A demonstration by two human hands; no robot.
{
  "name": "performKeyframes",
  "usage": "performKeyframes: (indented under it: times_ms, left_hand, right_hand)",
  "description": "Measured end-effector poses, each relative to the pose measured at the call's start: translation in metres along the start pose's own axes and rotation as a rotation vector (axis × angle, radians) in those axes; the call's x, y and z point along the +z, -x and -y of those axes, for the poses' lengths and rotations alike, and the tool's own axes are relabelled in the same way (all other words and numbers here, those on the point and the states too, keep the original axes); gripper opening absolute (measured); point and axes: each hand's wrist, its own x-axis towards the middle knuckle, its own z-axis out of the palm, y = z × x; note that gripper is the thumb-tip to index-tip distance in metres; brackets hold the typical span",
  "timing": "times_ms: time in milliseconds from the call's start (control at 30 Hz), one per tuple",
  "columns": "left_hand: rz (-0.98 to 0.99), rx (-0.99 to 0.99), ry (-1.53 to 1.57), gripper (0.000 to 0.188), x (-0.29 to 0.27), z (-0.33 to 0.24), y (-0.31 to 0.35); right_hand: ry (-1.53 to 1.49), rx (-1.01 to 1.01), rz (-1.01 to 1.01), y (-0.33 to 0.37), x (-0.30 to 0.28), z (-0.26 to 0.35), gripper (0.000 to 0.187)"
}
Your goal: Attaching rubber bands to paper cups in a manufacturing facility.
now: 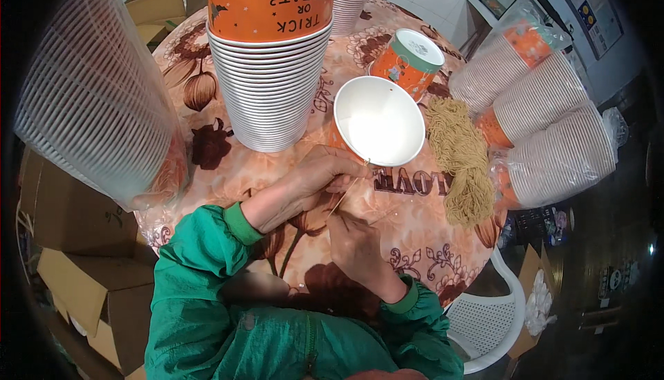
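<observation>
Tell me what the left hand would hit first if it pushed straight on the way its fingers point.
The left hand points right and slightly away, fingers at the rim of the open orange paper cup. Going straight on, it would likely meet that cup's rim first; past it lies the bundle of tan string. Depth is hard to judge.

**Both hands pinched in close together**

Both forearms come up from the bottom in green sleeves with lighter green cuffs. The left arm angles up and to the right, and the left hand (325, 172) sits higher, knuckles up, fingers curled with the tips pinched together at the far right end. The right hand (356, 245) is just below it, back of the hand facing the camera, fingers bent and also closed in a pinch. The two hands are near each other, almost touching. Can't really make out the individual fingertips on the right.
</observation>
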Motion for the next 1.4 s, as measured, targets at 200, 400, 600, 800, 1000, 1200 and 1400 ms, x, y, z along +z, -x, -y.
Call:
performKeyframes:
  times_ms: [200,400,600,800,1000,1200,1400]
  left_hand:
    - [-0.091,0.027,-0.020,0.009,0.012,-0.015,0.004]
    - [0.042,0.135,-0.076,0.014,-0.004,-0.009,-0.008]
    - [0.228,0.136,-0.482,0.020,-0.031,-0.005,-0.014]
    - [0.255,1.028,-0.858,0.020,-0.001,0.030,-0.003]
    - [-0.031,1.292,-1.245,0.042,0.018,0.022,0.008]
    - [-0.262,1.320,-1.278,0.029,0.016,0.003,0.008]
    - [-0.359,1.316,-1.147,0.020,0.000,-0.023,0.003]
  right_hand:
    - [0.060,-0.028,-0.051,-0.004,-0.003,0.000,0.017]
    - [-0.038,0.013,0.025,-0.006,-0.010,0.004,0.013]
    - [-0.470,0.070,0.066,-0.004,-0.017,0.013,0.009]
    - [-0.539,-0.076,-0.184,-0.008,-0.035,0.013,0.010]
    - [-0.468,-0.029,-0.208,-0.003,-0.048,0.005,0.014]
    - [-0.482,0.214,-0.392,0.003,-0.050,-0.010,0.018]
    - [-0.435,0.320,-0.547,0.003,-0.058,-0.043,0.023]
